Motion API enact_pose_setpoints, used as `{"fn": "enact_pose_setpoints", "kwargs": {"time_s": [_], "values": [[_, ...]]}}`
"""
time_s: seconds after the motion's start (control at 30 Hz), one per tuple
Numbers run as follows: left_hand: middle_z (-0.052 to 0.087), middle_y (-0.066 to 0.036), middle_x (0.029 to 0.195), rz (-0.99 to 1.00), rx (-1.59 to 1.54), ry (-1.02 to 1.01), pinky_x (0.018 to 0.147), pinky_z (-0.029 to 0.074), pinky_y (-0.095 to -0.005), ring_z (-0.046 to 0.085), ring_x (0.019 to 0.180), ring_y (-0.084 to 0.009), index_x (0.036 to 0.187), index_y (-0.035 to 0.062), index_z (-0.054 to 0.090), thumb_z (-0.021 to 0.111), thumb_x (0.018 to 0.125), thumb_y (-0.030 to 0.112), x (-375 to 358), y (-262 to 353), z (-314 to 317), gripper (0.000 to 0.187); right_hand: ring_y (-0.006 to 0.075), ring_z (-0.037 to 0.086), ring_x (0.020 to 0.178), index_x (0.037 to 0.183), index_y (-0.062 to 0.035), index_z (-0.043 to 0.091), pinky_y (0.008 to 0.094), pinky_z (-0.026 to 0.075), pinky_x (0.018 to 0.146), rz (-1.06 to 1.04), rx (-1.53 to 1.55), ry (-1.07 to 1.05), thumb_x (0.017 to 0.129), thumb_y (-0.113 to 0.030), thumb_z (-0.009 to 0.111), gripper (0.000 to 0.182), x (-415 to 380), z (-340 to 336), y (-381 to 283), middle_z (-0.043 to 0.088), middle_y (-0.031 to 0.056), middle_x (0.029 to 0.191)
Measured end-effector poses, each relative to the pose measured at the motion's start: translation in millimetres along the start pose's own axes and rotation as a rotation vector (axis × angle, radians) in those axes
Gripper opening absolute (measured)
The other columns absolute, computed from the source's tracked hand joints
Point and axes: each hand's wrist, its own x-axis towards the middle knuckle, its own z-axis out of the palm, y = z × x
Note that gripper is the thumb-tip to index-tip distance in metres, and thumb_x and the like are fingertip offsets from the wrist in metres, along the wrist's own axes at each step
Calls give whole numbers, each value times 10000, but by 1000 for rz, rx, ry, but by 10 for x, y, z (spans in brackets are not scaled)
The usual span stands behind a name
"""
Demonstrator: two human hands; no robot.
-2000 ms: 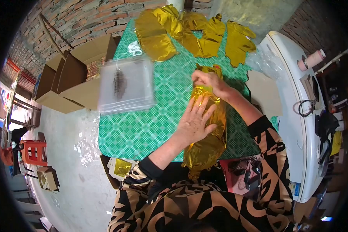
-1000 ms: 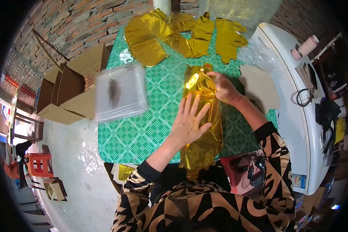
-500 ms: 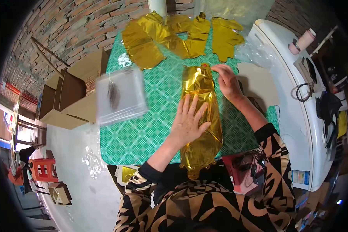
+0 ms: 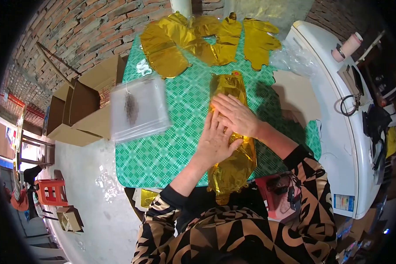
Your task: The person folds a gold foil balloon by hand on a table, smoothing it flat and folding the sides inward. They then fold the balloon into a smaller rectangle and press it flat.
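Observation:
A gold foil balloon (image 4: 233,169), flat and folded lengthwise, lies on the green checked tablecloth (image 4: 185,94), its near end hanging over the table's front edge. My left hand (image 4: 213,143) rests flat on its middle with the fingers spread. Just beyond and partly over the left fingertips, my right hand (image 4: 237,115) lies on the foil, fingers stretched out and side by side. Neither hand grips anything. At the table's far side more gold foil balloons (image 4: 165,53) are spread flat, with another gold foil piece (image 4: 260,44) to their right.
A stack of clear plastic bags (image 4: 147,108) lies at the table's left. Beside the table stand open cardboard boxes (image 4: 86,110). On the right is a white appliance (image 4: 339,127) with a thread spool (image 4: 347,46) on top. A cardboard sheet (image 4: 297,94) lies next to it.
My right hand has moved from the balloon's far right corner down and left onto its middle, beside my left hand. The left hand stays nearly in place.

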Motion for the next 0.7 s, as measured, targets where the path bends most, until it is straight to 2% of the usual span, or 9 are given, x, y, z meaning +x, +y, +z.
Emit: {"fn": "enact_pose_setpoints", "kwargs": {"time_s": [0.17,0.27,0.3,0.4,0.43,0.53,0.57,0.7], "values": [[415,-261,1636,-8,-2,-32,1332,115,-597,221,1614,-470,1586,45,490,482,1064,634,12,3,-11,787,317,262,1637,1662,-29,364,490,187,1336,18,-70,-18,1148,-354,423,612,-19,122,156,352,168,1734],[400,-258,1653,-28,42,-110,1330,126,-597,218,1617,-468,1595,61,489,483,1065,633,27,25,-61,780,320,276,1634,1650,-31,400,490,177,1335,26,-82,-34,1151,-417,410,632,29,95,270,359,171,1736],[393,-256,1661,-36,64,-145,1329,130,-597,217,1618,-467,1599,67,487,483,1066,632,27,34,-65,777,297,219,1655,1686,-53,336,487,126,1349,37,-116,-121,1161,-432,364,648,61,34,299,285,150,1773],[360,-251,1694,-22,7,-44,1329,135,-593,218,1620,-465,1617,73,471,479,1070,629,18,25,-58,780,279,171,1667,1705,-65,290,486,89,1357,67,-104,-199,1173,-435,321,649,149,-42,413,228,117,1797],[347,-250,1703,-22,-1,-48,1329,135,-591,215,1621,-464,1622,72,463,478,1075,620,22,22,-62,775,259,129,1676,1724,-104,256,480,61,1360,96,-53,-230,1179,-439,285,640,160,-67,448,188,77,1811],[312,-249,1725,-26,-24,-67,1330,131,-589,202,1627,-460,1641,71,433,473,1088,592,-1,26,-89,761,251,122,1678,1733,-151,252,474,61,1362,78,-128,-215,1182,-451,262,627,166,-43,451,195,47,1811],[303,-250,1729,-26,-30,-71,1330,128,-589,197,1630,-457,1649,71,418,470,1093,583,-8,16,-78,758,234,105,1680,1740,-191,243,466,43,1367,104,-108,-225,1180,-447,275,617,167,-42,449,177,20,1817],[262,-254,1746,-63,-207,-64,1335,109,-582,161,1647,-435,1688,78,337,465,1117,530,16,-49,-124,740,208,79,1683,1741,-215,240,459,18,1373,126,-31,-240,1172,-403,328,606,177,-76,419,146,0,1824]]}}
